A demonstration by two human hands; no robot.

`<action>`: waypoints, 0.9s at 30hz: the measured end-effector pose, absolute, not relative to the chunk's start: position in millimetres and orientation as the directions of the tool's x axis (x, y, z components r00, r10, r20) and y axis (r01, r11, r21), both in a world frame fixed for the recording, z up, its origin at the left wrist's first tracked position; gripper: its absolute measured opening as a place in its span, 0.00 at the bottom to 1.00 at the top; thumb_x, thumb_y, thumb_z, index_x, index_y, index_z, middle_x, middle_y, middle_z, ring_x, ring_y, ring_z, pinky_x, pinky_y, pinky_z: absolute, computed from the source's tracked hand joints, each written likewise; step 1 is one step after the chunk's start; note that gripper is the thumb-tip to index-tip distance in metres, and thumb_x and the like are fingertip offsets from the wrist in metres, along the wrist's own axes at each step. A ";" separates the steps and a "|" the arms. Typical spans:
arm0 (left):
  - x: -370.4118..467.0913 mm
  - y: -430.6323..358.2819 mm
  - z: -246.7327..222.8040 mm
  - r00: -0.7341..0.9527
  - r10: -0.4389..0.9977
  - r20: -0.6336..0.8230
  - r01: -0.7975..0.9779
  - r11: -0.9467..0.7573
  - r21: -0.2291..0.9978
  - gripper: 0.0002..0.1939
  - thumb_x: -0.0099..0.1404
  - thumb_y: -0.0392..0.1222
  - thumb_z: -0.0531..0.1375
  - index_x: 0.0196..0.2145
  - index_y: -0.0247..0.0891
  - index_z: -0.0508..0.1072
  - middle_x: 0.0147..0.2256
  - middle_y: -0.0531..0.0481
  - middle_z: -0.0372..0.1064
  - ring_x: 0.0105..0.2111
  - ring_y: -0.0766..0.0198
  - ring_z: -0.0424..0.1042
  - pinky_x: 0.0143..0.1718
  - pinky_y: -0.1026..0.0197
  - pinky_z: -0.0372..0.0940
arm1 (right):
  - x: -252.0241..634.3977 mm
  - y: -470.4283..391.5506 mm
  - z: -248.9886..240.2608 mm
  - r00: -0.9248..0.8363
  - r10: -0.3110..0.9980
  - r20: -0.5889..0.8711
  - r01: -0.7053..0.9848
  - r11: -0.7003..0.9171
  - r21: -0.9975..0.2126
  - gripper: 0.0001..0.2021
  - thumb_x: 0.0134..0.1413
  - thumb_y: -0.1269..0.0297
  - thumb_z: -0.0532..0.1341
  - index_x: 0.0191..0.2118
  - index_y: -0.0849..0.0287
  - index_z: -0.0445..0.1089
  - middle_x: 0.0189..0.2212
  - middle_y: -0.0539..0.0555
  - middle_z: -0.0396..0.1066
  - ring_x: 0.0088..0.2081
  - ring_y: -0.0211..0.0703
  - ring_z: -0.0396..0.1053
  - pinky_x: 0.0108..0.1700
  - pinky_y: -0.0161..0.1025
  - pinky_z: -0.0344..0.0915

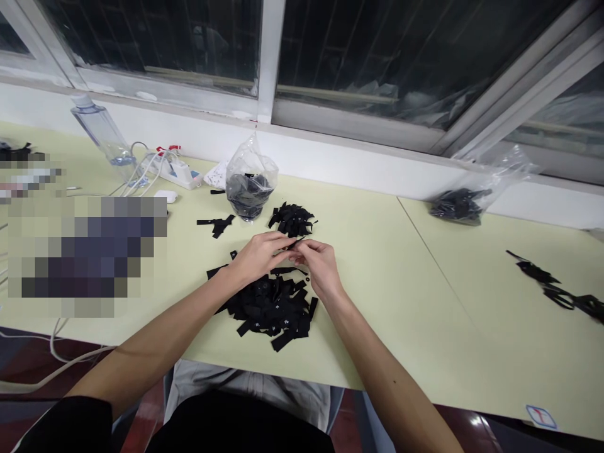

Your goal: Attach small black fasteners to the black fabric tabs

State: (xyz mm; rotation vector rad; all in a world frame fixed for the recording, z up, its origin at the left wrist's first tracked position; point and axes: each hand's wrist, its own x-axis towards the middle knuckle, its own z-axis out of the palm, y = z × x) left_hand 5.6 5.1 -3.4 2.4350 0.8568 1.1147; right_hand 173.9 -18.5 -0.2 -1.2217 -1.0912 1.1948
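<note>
The left hand (262, 253), fingers narrowed in a pinch beyond the larger pile of black strips (271, 308), should steady the small black fabric strip (297, 242) against the right hand's (321, 259) equally close, light fingertip grip.

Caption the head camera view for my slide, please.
Left hand and right hand hold a small black piece near a black pile.

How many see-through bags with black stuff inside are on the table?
2. One clear bag stands near the picture's middle; the other clear bag is farther right, by the wall. More may be hidden where the picture is blurred.
</note>
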 end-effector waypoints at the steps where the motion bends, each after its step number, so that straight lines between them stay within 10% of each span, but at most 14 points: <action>1: 4.3 6.6 -4.3 0.514 0.636 0.576 0.371 -0.770 0.519 0.14 0.71 0.40 0.57 0.51 0.38 0.74 0.44 0.44 0.75 0.43 0.60 0.75 0.47 0.57 0.70 | 174.2 -18.4 0.2 0.075 0.997 -0.023 -0.055 -0.019 -0.998 0.06 0.45 0.65 0.62 0.26 0.60 0.74 0.23 0.52 0.73 0.26 0.40 0.70 0.28 0.35 0.66; 12: -2.6 8.9 7.0 0.432 0.764 0.479 0.423 -0.641 0.641 0.11 0.72 0.38 0.53 0.42 0.38 0.75 0.37 0.48 0.75 0.36 0.62 0.73 0.38 0.61 0.65 | 178.5 -20.7 6.2 0.009 0.972 0.236 0.369 0.216 -0.904 0.07 0.48 0.66 0.60 0.27 0.60 0.76 0.27 0.52 0.75 0.28 0.41 0.69 0.31 0.36 0.65; 27: -8.6 18.9 -13.1 0.697 0.659 0.283 0.522 -0.737 0.430 0.16 0.71 0.32 0.51 0.46 0.39 0.77 0.38 0.45 0.72 0.43 0.57 0.69 0.44 0.57 0.64 | 204.2 -11.8 0.5 -0.414 0.844 0.340 0.827 0.505 -0.248 0.09 0.57 0.71 0.59 0.29 0.56 0.75 0.26 0.53 0.73 0.35 0.46 0.67 0.40 0.42 0.55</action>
